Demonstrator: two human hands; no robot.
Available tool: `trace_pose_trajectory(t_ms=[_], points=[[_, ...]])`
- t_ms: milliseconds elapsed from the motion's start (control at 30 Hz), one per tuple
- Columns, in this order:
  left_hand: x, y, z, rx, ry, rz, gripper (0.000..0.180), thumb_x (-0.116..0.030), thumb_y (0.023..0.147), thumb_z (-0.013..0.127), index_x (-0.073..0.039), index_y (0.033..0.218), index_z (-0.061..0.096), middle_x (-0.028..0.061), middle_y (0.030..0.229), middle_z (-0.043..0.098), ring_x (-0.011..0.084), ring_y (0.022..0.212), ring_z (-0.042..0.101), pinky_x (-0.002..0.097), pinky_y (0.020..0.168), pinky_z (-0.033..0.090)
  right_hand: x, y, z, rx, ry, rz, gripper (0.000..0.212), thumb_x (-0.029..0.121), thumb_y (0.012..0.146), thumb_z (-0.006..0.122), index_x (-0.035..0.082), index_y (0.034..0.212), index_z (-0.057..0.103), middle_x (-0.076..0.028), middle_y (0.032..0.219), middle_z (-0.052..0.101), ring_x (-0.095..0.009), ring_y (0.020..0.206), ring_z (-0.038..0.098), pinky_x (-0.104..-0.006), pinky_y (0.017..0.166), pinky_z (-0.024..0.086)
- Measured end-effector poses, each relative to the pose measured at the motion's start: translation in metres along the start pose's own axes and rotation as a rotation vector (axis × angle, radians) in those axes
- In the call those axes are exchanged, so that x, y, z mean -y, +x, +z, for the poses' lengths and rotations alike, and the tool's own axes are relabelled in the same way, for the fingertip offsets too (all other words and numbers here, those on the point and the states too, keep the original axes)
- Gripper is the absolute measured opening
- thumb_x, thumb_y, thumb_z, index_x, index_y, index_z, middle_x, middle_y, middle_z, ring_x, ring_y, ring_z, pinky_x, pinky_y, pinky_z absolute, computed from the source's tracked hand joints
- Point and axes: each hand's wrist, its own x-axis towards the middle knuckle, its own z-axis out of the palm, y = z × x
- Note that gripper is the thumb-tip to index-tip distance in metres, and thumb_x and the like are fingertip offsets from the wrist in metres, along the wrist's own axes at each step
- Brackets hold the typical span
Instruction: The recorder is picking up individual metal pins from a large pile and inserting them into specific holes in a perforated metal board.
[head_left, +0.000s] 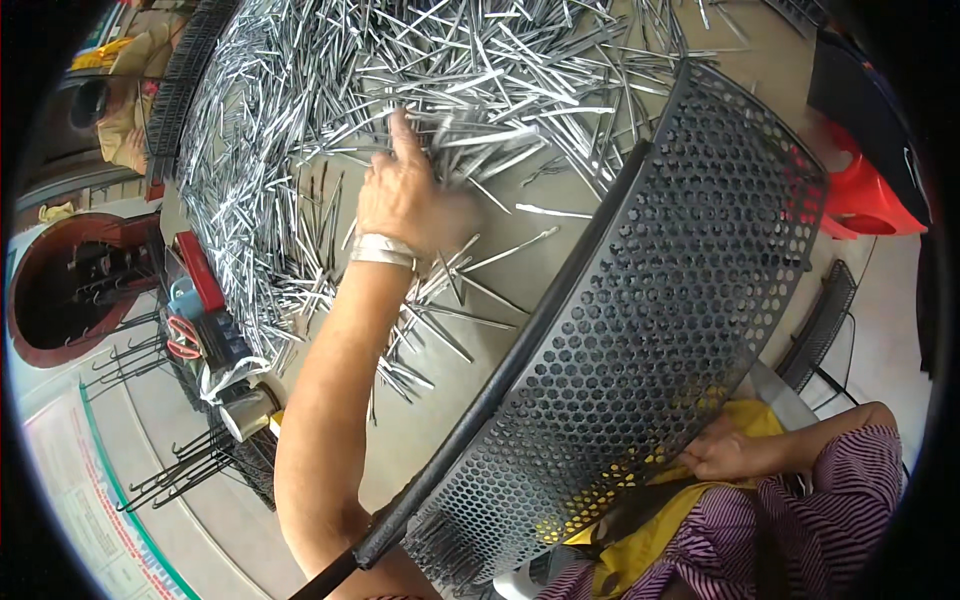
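1. Left hand (398, 195) of mine is reached out over the worktop (545, 268), back upward, with one finger pointed straight ahead at the pile. My other fingers are partly folded or lost in blur on the right side, so I cannot tell whether they pinch anything.
2. Around that wrist I wear a pale, shiny bracelet (383, 250), just behind the hand.
3. Thin silvery metal strips (290, 110) lie heaped ahead of my left hand and to its left, crossing at all angles; a looser scatter of them reaches back beside my forearm. Some just right of my hand are smeared by blur.
4. My right hand (722, 450) is low on the right, its fingers bent, at the near edge of a black perforated panel (650, 300). Part of it is hidden, so I cannot tell whether it grips the panel or the yellow cloth (648, 532) just beside it.
5. That panel slants across the right half of my view, full of small round holes, with a thick dark bar (602, 222) along its left edge. Yellow shows through the lower holes.
6. Left of my forearm are red-handled scissors (182, 338), a metal mug (248, 413) and black wire hooks (175, 470).
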Motion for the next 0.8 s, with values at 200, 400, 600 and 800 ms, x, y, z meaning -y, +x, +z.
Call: trace_pose_trajectory(t_ms=[200,400,600,800], points=[[0.033,0.03,0.0,-0.024,0.077,-0.178,0.072,-0.02,0.068,0.062,0.014,0.117,0.021,0.0274,0.089,0.059,0.0383,0.085,0.059,0.039,0.075,0.049,-0.013,0.002,0.018,-0.138,-0.053,-0.125,0.033,0.018,0.079,0.05,0.01,0.111,0.051,-0.012,0.09,0.06,-0.027,0.068,0.06,-0.0398,0.054,0.048],[0.074,0.027,0.016,-0.275,-0.078,-0.232,0.037,-0.008,0.062,0.054,-0.003,0.098,0.053,0.0209,0.084,0.062,0.0369,0.077,0.06,0.041,0.07,0.047,-0.016,0.001,0.019,-0.121,-0.016,-0.135,0.037,0.019,0.08,0.049,0.01,0.116,0.048,-0.012,0.095,0.059,-0.028,0.074,0.06,-0.0386,0.059,0.049],[0.086,-0.001,0.021,-0.227,-0.248,-0.282,0.041,-0.014,0.057,0.064,-0.007,0.096,0.056,0.0186,0.08,0.062,0.0359,0.076,0.06,0.0401,0.07,0.047,-0.005,0.002,0.003,-0.013,0.022,-0.051,0.025,0.02,0.08,0.05,0.01,0.102,0.054,-0.014,0.088,0.059,-0.033,0.075,0.059,-0.0439,0.064,0.047],[0.085,-0.037,0.014,-0.269,-0.041,-0.217,0.034,-0.01,0.058,0.061,-0.002,0.088,0.047,0.023,0.071,0.058,0.041,0.07,0.056,0.0447,0.064,0.045,0.001,0.002,-0.003,-0.001,0.118,0.054,0.017,0.02,0.079,0.053,0.008,0.09,0.059,-0.015,0.078,0.06,-0.033,0.074,0.059,-0.0439,0.062,0.047]])
